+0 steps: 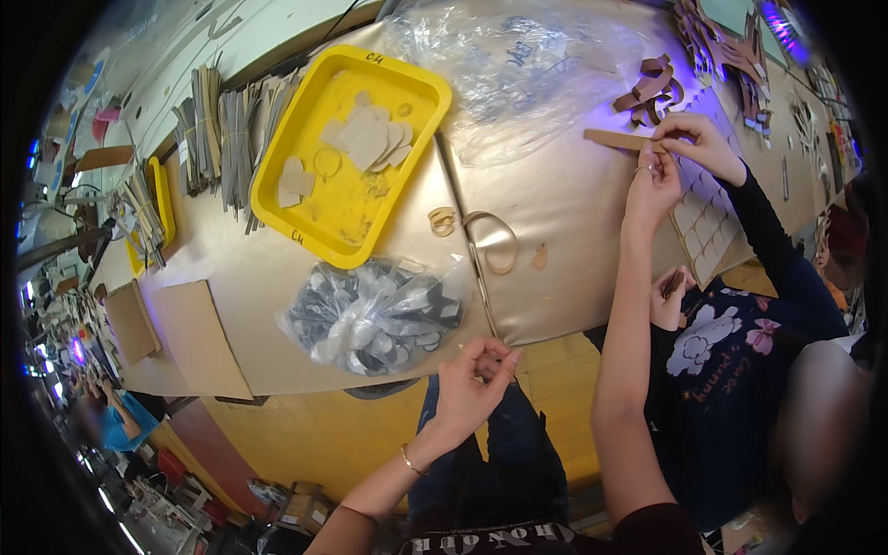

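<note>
My left hand [474, 387] is at the table's front edge, beside a knotted clear bag [375, 319] of dark and light grey pieces. Its fingers curl toward the thumb; whatever they hold, if anything, cannot be made out. Reaching far to the right, my right hand [655, 190] pinches the end of a flat tan strip [615, 140]. A co-worker's hand [698, 146] in a black sleeve meets mine at that same end. The co-worker's other hand [668, 298] grips a small dark brown piece [673, 283] lower down.
A yellow tray [264, 190] with pale cut pieces stands left of the middle. Bundled grey strips [239, 139] lie behind it. Clear plastic sheeting [518, 74] covers the back. Coiled tan strips [495, 242] lie mid-table, brown strips [652, 91] at far right, cardboard [202, 338] at left.
</note>
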The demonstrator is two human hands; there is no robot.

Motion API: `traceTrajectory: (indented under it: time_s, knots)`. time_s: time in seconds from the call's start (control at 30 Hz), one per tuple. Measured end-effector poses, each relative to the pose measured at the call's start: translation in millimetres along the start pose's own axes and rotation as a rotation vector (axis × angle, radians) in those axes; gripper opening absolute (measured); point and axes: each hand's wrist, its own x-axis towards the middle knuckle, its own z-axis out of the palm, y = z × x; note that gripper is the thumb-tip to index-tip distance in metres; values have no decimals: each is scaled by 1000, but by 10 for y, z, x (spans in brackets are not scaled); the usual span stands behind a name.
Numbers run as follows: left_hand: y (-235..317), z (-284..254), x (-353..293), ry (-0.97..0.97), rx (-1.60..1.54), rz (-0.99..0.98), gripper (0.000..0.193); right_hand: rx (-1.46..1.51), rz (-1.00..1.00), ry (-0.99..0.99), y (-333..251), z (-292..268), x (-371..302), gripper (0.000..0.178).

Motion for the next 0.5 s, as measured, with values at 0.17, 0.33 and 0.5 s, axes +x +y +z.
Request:
traceTrajectory:
  time_s: [0.17,0.33,0.5]
  knots:
    - [21,-74,31,41,-45,48,14,-117,-50,-28,-88,17,-628,42]
    - [60,-163,66,60,-43,85,13,-690,-559,-494,-292,4,-1399,30]
    - [189,-260,106,43,11,98,13,-340,-3,-583,-455,84,-1545,15]
